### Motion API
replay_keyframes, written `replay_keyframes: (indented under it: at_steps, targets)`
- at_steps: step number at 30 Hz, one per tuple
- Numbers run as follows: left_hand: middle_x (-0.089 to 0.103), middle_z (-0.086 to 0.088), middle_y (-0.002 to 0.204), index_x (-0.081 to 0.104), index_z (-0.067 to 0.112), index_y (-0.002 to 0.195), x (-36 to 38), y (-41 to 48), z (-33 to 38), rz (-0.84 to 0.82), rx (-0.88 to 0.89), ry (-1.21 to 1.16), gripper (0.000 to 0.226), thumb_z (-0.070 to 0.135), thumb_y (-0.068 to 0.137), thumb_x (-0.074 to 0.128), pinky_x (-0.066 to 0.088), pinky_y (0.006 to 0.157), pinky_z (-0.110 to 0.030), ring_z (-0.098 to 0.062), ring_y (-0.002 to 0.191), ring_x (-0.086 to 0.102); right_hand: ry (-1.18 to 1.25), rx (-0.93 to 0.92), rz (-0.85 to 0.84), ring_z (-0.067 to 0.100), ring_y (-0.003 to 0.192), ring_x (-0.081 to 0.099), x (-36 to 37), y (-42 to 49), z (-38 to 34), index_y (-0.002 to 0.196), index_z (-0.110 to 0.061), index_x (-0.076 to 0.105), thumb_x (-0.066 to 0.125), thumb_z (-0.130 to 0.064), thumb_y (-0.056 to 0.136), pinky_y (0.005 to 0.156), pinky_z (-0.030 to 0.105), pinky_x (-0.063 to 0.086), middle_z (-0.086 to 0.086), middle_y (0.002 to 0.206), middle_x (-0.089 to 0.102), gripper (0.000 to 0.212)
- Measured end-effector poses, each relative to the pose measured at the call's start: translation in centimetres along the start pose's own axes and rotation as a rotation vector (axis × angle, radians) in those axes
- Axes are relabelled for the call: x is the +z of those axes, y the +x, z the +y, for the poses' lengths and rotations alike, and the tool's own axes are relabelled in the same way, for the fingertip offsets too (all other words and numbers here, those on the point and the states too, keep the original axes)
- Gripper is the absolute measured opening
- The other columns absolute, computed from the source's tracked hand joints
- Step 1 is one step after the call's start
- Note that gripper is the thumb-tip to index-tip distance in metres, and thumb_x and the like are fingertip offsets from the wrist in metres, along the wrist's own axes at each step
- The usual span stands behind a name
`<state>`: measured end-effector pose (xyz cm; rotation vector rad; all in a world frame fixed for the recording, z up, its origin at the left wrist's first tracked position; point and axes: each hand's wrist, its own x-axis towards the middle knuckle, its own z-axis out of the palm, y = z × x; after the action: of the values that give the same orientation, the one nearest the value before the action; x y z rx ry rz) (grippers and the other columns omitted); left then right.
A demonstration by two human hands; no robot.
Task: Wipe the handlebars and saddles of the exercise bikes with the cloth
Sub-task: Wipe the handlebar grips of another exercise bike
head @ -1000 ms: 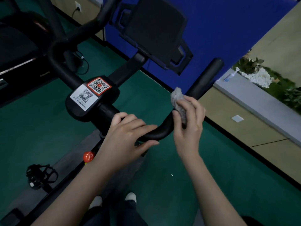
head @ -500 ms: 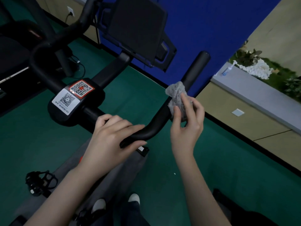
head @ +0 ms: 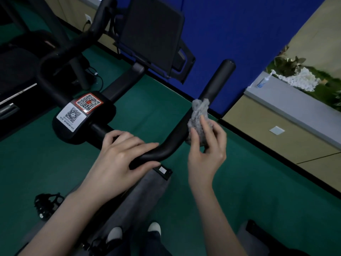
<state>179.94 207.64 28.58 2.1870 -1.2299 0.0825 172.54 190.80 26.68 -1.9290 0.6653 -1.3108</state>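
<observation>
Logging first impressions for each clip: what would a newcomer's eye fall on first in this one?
The grey cloth bunched against the right arm of the black handlebar, held there by the right hand, draws the eye first, mid-frame. Just left, the left hand holds the bar's bend, and further left two QR-code stickers stand out on the black centre block.

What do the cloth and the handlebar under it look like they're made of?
Cloth: grey and fluffy with a tufted pile, bunched softly against the bar; probably microfibre or chenille.
Handlebar: matte black, smooth, with hardly any glare and a rounded end; it looks like a rubber or foam coating over a rigid tube, though the core is not visible.
</observation>
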Motion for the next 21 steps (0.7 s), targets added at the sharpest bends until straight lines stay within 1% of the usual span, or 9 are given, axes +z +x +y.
replay_keyframes:
  at_steps: [4,6,7,9,12,14,15,17,21]
  targets:
    - [0.066,0.007,0.091,0.070,0.019,0.114,0.2,0.5,0.9,0.024,-0.006,0.132,0.055,0.060,0.087,0.047,0.032,0.105,-0.043,-0.016,0.089,0.061,0.067,0.150,0.055,0.012,0.105,0.057,0.4,2.0,0.4,0.116,-0.001,0.066,0.067,-0.001,0.085,0.087,0.006,0.042,0.020,0.112,0.059,0.031]
    - [0.066,0.005,0.092,0.069,0.018,0.117,0.4,1.2,1.5,0.031,-0.016,0.166,0.055,0.059,0.088,0.046,0.037,0.103,-0.042,-0.018,0.088,0.061,0.117,0.206,0.070,0.016,0.110,0.058,0.7,1.5,0.2,0.112,-0.004,0.066,0.065,-0.002,0.087,0.089,0.012,0.044,0.017,0.115,0.060,0.026]
    - [0.066,0.004,0.093,0.068,0.017,0.118,0.6,1.7,1.8,0.032,-0.019,0.176,0.055,0.059,0.088,0.047,0.039,0.100,-0.041,-0.020,0.088,0.062,0.151,0.233,0.065,0.018,0.112,0.058,0.7,0.7,0.0,0.111,-0.010,0.064,0.064,-0.003,0.088,0.090,0.014,0.045,0.015,0.116,0.060,0.024]
    - [0.066,0.002,0.093,0.067,0.016,0.120,0.9,2.5,2.4,0.027,-0.018,0.176,0.056,0.058,0.087,0.048,0.045,0.092,-0.039,-0.022,0.087,0.063,0.237,0.311,0.042,0.016,0.111,0.059,0.5,-1.1,-0.4,0.110,-0.018,0.059,0.062,-0.007,0.089,0.090,0.022,0.048,0.010,0.115,0.061,0.024]
    - [0.065,0.002,0.095,0.063,0.017,0.125,1.2,3.2,3.1,0.009,-0.013,0.148,0.055,0.055,0.087,0.051,0.051,0.078,-0.037,-0.023,0.085,0.064,0.383,0.430,0.033,0.015,0.106,0.061,0.5,-1.3,-0.2,0.111,-0.018,0.054,0.059,0.000,0.090,0.090,0.028,0.050,0.005,0.111,0.061,0.027]
    - [0.064,0.005,0.096,0.060,0.020,0.128,1.4,3.2,3.2,0.010,-0.024,0.135,0.053,0.054,0.087,0.055,0.054,0.071,-0.034,-0.021,0.083,0.065,0.456,0.513,0.033,0.022,0.109,0.060,0.8,-0.5,0.1,0.111,-0.020,0.051,0.056,0.004,0.091,0.094,0.039,0.050,0.011,0.114,0.060,0.031]
    - [0.064,0.006,0.097,0.060,0.021,0.128,1.4,3.2,3.2,0.016,-0.036,0.130,0.052,0.054,0.087,0.057,0.053,0.067,-0.032,-0.020,0.080,0.066,0.483,0.555,0.030,0.028,0.112,0.059,0.8,-0.4,0.1,0.111,-0.022,0.051,0.055,0.003,0.092,0.098,0.047,0.048,0.015,0.117,0.060,0.032]
    - [0.064,0.009,0.098,0.060,0.024,0.128,1.4,3.1,3.2,0.027,-0.056,0.130,0.051,0.054,0.087,0.060,0.050,0.058,-0.028,-0.018,0.074,0.066,0.525,0.637,0.017,0.032,0.114,0.058,0.8,-1.2,-0.1,0.113,-0.026,0.052,0.056,-0.001,0.093,0.101,0.056,0.044,0.018,0.120,0.060,0.032]
    - [0.065,0.011,0.099,0.061,0.027,0.126,1.5,3.2,3.3,0.028,-0.068,0.147,0.052,0.054,0.083,0.059,0.046,0.048,-0.025,-0.013,0.069,0.066,0.646,0.823,-0.016,0.037,0.116,0.057,0.5,-2.6,-0.5,0.114,-0.033,0.056,0.056,-0.003,0.094,0.100,0.062,0.042,0.018,0.122,0.060,0.037]
